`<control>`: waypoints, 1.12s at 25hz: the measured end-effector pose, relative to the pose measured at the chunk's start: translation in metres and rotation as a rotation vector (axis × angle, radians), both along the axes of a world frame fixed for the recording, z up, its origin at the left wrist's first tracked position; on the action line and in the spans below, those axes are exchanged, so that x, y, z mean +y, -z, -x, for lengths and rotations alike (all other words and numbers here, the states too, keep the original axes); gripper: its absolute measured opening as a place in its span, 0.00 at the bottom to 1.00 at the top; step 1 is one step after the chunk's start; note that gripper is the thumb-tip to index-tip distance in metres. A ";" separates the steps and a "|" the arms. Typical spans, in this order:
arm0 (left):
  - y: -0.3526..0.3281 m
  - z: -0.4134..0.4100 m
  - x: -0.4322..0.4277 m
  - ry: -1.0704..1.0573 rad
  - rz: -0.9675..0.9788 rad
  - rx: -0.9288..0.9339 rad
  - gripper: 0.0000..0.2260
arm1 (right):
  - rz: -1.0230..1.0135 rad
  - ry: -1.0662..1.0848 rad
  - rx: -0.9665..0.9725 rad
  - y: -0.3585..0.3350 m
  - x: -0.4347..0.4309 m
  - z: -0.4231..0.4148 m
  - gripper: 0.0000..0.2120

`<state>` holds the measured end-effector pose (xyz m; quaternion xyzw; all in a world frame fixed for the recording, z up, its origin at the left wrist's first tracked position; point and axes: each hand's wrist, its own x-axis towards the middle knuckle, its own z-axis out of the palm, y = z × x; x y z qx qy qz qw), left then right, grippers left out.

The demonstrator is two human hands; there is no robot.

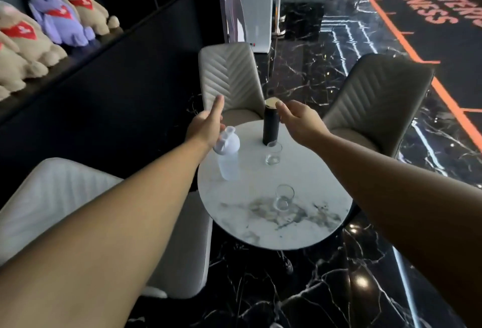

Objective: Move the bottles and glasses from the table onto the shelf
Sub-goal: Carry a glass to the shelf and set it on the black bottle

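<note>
A round white marble table (300, 226) carries a pale translucent shaker bottle (228, 157), a tall black bottle with a light cap (270, 127) and two clear glasses: one (273, 154) beside the black bottle, one (283, 196) nearer me. My left hand (207, 123) hovers open just above and behind the shaker bottle's lid, fingers spread. My right hand (297, 119) is open right beside the black bottle's cap, its fingertips touching or nearly touching it. The dark shelf (109, 48) runs along the wall at the upper left.
Several plush rabbits (52, 22) with red scarves sit along the shelf. Three padded chairs ring the table: one behind (229, 72), one at the right (378, 98), one at the near left (57, 197). Black marble floor (313, 288) lies all around.
</note>
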<state>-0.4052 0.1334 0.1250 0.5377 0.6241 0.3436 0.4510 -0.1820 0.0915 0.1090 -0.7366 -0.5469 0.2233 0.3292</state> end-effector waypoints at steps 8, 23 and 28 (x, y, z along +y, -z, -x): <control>0.135 -0.045 -0.040 0.072 0.347 -0.027 0.34 | 0.344 -0.144 -0.269 0.129 -0.033 -0.005 0.23; 0.236 -0.101 -0.066 -0.182 0.811 -0.571 0.44 | 0.353 -0.215 -0.304 0.202 -0.030 0.000 0.31; 0.163 -0.094 -0.039 -0.285 0.690 -0.829 0.42 | 0.147 -0.226 -0.346 0.101 -0.004 0.005 0.30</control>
